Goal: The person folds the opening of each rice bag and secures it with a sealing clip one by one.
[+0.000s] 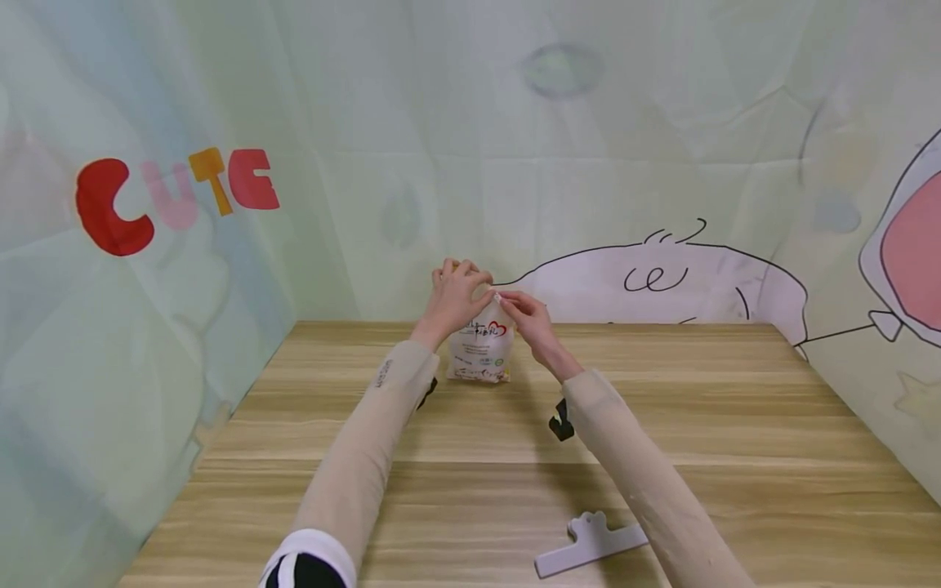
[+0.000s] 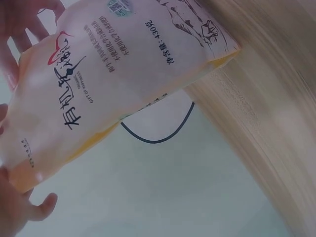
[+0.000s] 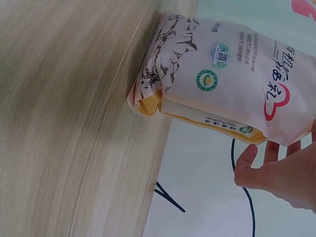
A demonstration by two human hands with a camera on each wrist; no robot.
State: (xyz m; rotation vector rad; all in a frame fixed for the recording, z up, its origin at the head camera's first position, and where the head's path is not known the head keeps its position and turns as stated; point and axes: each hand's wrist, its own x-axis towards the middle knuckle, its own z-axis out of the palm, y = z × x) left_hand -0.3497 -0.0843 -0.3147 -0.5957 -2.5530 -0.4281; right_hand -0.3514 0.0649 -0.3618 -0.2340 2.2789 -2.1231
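A pale, soft food bag (image 1: 481, 355) with printed lettering and a red heart stands upright near the table's far edge. My left hand (image 1: 456, 300) grips the bag's top at its left corner, with the fingers bent. My right hand (image 1: 532, 322) pinches the top at the right corner. The left wrist view has the bag's printed front (image 2: 113, 74) tilted across it, with my left hand (image 2: 17, 210) at the narrow top end. Yellow side folds (image 3: 197, 121) show in the right wrist view, where my right hand (image 3: 284, 175) is partly cut off by the frame.
A light grey-lilac bag clip (image 1: 591, 545) with a scalloped handle lies near the front of the wooden table (image 1: 331, 457), partly behind my right sleeve (image 1: 647, 482). A printed cloth backdrop (image 1: 382, 163) rises behind the table and along both sides.
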